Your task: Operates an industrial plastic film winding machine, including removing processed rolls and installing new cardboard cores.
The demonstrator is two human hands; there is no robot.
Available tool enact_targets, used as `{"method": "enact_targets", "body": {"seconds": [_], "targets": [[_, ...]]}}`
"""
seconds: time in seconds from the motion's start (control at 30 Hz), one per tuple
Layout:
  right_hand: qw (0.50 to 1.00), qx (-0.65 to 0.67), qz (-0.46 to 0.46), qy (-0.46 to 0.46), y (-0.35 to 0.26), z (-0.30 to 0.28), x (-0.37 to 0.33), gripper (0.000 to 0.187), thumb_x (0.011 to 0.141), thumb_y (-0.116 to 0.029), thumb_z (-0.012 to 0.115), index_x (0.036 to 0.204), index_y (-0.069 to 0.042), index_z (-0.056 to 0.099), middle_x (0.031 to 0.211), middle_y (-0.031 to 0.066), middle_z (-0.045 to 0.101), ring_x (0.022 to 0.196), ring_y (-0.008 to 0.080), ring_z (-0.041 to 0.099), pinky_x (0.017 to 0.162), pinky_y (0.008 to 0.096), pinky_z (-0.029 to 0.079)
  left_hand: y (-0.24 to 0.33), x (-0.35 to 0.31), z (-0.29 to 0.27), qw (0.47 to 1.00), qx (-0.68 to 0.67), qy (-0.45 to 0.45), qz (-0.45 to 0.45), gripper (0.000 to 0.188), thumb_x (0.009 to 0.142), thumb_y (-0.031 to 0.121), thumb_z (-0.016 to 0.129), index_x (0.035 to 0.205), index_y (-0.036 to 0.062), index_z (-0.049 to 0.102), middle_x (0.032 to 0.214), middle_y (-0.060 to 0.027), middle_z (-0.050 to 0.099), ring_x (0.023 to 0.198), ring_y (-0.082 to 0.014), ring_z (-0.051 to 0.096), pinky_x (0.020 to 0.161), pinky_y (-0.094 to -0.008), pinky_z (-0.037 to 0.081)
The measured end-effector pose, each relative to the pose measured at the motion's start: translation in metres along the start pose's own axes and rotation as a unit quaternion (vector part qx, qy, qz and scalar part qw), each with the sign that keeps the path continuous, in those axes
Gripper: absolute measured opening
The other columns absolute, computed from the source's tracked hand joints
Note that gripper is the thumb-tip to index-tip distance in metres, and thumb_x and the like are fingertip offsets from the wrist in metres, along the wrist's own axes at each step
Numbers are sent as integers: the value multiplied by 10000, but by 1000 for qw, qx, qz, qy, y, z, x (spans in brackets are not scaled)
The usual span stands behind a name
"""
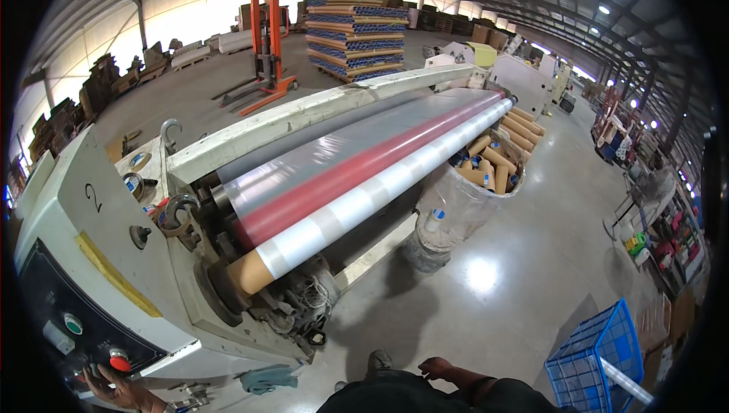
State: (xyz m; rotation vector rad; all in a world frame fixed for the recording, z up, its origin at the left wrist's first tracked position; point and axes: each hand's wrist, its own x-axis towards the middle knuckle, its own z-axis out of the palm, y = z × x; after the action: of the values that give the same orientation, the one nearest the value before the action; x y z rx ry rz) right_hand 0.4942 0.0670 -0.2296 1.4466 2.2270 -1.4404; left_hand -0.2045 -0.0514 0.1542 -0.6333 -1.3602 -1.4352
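Note:
My left hand (118,390) is at the lower edge of the machine's black control panel (53,291), fingers apart, just below a red push button (120,360). What its fingertips touch is lost in the dark rim. Higher on the panel is a green button (73,324). My right hand (435,368) hangs beside my body, loosely bent and with nothing visible in it. Ahead, a long roll of whitish film (364,204) on a brown cardboard core (250,272) lies along the machine, against a red roller (326,200). Grey film (342,140) stretches behind it.
A plastic-lined bin of cardboard tubes (486,174) stands beside the machine. At lower right is a blue crate (588,352) with a whitish roll leaning from it. An orange lift stacker (267,48) and a tall stack of tubes (355,37) stand behind. A cloth (267,379) lies near the machine's base.

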Motion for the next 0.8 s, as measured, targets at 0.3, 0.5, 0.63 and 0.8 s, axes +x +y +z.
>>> {"method": "enact_targets", "body": {"seconds": [0.3, 0.5, 0.63, 0.8], "targets": [[943, 275, 184, 16, -16, -17, -5, 346, 876, -213, 589, 1138, 13, 574, 1024, 121, 648, 877, 199, 667, 684, 307, 550, 6, -7, -1, 997, 71, -18, -29, 345, 917, 141, 595, 1224, 1, 521, 1225, -121, 550, 1028, -197, 556, 910, -306, 462], [946, 270, 181, -7, -46, -31, 0, 401, 885, -279, 587, 1156, 15, 566, 1030, 148, 652, 821, 236, 679, 662, 312, 542, 2, 2, -12, 994, 106, -2, -17, 340, 910, 136, 602, 1213, 0, 532, 1195, -136, 564, 1009, -201, 569, 895, -309, 467], [920, 314, 233, 23, -57, -36, -11, 398, 879, -274, 577, 1132, 33, 579, 1027, 164, 653, 814, 235, 678, 654, 320, 542, 20, -6, 7, 996, 78, 2, -47, 329, 924, 149, 583, 1203, -16, 528, 1166, -133, 573, 1008, -208, 561, 892, -318, 446], [903, 353, 242, 41, -62, -32, -8, 365, 872, -259, 570, 1085, 35, 602, 971, 163, 671, 793, 222, 676, 613, 320, 538, 26, 4, 2, 996, 49, 1, -77, 348, 933, 179, 574, 1210, -24, 518, 1184, -125, 558, 1050, -201, 531, 935, -321, 420]]}}
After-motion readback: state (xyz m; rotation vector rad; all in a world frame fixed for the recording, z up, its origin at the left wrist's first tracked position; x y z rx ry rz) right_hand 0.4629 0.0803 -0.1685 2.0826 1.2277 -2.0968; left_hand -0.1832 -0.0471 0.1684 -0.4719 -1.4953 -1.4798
